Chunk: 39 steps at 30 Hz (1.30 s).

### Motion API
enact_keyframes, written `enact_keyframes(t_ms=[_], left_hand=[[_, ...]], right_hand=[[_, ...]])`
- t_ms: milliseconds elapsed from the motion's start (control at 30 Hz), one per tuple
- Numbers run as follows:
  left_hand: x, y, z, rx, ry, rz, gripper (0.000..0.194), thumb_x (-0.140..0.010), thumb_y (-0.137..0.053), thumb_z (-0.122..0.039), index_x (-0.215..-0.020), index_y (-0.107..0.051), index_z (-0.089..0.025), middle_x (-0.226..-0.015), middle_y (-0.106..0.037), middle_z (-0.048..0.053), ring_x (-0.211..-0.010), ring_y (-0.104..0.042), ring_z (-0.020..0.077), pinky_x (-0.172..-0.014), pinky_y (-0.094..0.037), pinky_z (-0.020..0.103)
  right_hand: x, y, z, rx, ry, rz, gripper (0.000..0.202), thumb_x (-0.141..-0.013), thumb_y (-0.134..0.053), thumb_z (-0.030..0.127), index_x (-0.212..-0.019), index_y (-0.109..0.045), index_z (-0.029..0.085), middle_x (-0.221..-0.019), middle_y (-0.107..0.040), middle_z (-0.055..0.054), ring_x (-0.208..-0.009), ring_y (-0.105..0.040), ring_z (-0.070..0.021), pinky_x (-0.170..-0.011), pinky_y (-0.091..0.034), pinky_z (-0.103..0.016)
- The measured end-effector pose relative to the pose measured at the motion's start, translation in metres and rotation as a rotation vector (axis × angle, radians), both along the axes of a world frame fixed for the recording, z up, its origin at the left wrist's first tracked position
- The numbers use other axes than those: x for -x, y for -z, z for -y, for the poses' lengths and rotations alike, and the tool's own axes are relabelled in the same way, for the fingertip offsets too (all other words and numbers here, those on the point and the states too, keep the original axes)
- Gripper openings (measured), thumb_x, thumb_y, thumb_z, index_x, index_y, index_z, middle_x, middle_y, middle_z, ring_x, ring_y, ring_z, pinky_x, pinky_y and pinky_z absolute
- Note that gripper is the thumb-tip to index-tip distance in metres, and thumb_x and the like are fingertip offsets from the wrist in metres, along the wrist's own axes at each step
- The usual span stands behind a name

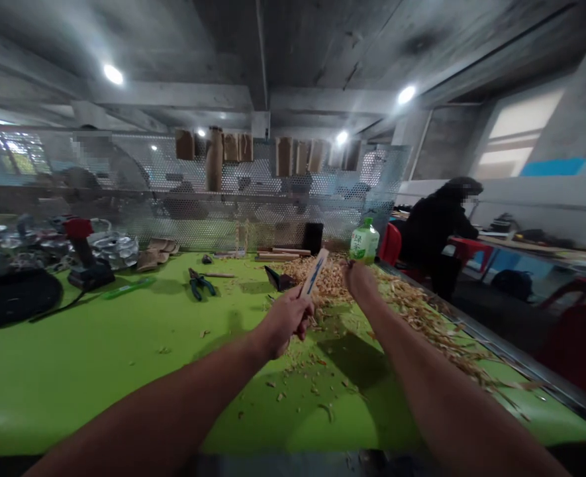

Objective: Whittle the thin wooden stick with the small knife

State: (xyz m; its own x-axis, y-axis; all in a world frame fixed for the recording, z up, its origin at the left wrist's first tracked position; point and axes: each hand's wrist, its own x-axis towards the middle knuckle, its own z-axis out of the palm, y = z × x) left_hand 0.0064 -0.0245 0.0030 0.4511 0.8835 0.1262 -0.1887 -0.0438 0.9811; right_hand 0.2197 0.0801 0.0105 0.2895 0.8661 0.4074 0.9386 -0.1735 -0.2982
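My left hand (289,320) is closed around the lower end of a pale wooden strip (316,270) that has blue marks on its face. The strip tilts up and to the right above the green tabletop (173,351). To the right of the strip, my right hand (361,279) is closed over the pile of wood shavings (331,289); what its fingers hold, if anything, is too small and blurred to make out. My two hands are apart. A small dark object (279,278) lies just behind my left hand.
Pliers (200,285), a green pen (130,287) and a red-topped power drill (85,255) lie left. A green bottle (365,241) stands behind my right hand. Shavings line the right edge. A perforated metal screen (253,199) rises behind; a person in black (436,225) sits right.
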Motion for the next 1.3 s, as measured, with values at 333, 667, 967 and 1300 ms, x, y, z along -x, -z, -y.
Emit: enact_keyframes(t_ms=[333,667,967,1300], left_hand=[[0.005,0.000,-0.015,-0.035,-0.001,0.010,0.029,-0.073,-0.058,-0.018,-0.100,-0.049,-0.019,-0.078,-0.055,-0.001,-0.051,-0.052,0.0063,-0.047,-0.044,0.018],[0.004,0.008,-0.023,-0.064,-0.131,-0.082,0.015,-0.084,-0.049,-0.030,-0.094,-0.043,-0.021,-0.052,-0.038,-0.011,-0.030,-0.028,0.0036,-0.032,-0.024,0.015],[-0.003,-0.001,-0.004,-0.006,-0.138,-0.158,0.012,-0.083,-0.045,-0.023,-0.095,-0.046,-0.021,-0.047,-0.035,-0.011,-0.031,-0.026,0.0053,-0.033,-0.022,0.016],[-0.006,-0.006,0.020,0.009,-0.030,-0.221,0.022,-0.086,-0.049,-0.028,-0.107,-0.047,-0.019,-0.052,-0.038,-0.010,-0.033,-0.029,0.0041,-0.032,-0.026,0.015]], right_hand=[[0.066,0.002,0.037,-0.017,-0.268,0.167,0.034,-0.089,-0.041,0.025,-0.108,-0.069,0.024,-0.094,-0.072,-0.007,-0.085,-0.065,-0.0196,-0.071,-0.041,-0.024],[0.079,-0.003,0.048,0.076,-0.301,0.258,0.032,-0.092,-0.038,0.026,-0.102,-0.068,0.024,-0.094,-0.072,-0.008,-0.084,-0.065,-0.0186,-0.069,-0.039,-0.024],[0.059,0.002,0.028,0.022,-0.232,0.264,0.031,-0.092,-0.037,0.024,-0.100,-0.067,0.020,-0.096,-0.071,-0.011,-0.087,-0.064,-0.0198,-0.073,-0.039,-0.025],[0.023,0.008,0.005,0.042,-0.044,0.117,0.034,-0.091,-0.039,0.025,-0.104,-0.070,0.018,-0.098,-0.071,-0.013,-0.093,-0.065,-0.0221,-0.076,-0.043,-0.027]])
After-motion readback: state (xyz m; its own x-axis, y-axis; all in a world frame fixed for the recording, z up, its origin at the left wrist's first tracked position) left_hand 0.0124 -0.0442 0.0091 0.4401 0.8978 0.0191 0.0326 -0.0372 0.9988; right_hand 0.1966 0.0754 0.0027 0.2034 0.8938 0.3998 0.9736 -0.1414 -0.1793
